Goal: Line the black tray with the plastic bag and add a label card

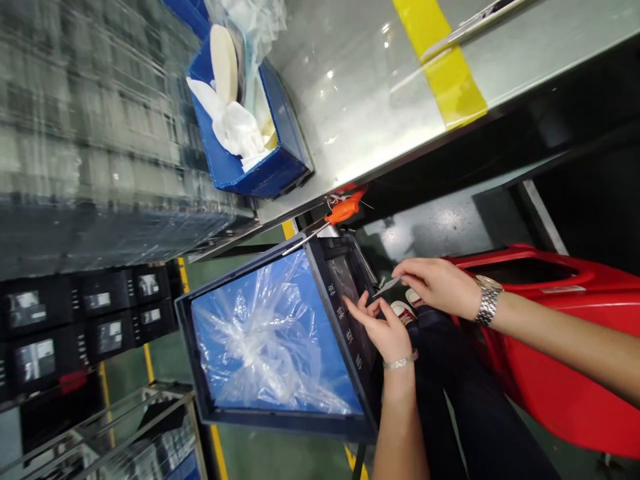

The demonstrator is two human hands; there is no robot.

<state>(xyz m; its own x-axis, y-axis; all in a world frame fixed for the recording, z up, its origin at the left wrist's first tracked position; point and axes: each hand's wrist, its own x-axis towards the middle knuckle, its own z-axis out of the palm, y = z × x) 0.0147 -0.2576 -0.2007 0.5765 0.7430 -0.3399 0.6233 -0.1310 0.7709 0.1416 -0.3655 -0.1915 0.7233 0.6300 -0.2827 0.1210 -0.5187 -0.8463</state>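
Far left, six black cases sat stacked in two rows of three, with one wire cart below them. Moving right, one dark blue crate lay lined with a crumpled clear plastic bag, and there were four white characters down its near rim. Just above it, one pair of orange-handled scissors rested at the edge of the steel table. On that table stood one blue corrugated bin, holding white cloth and one cream disc, with one strip of yellow tape further along!

And here was the action: the left hand, one bracelet on its wrist, had its fingers spread, tips just beside the thin silver strip. The right hand, one watch on its wrist, had its fingers pressed together, pinching that strip, right over the crate's corner. Below them were two red-and-white shoes, and at far right one red plastic shell.
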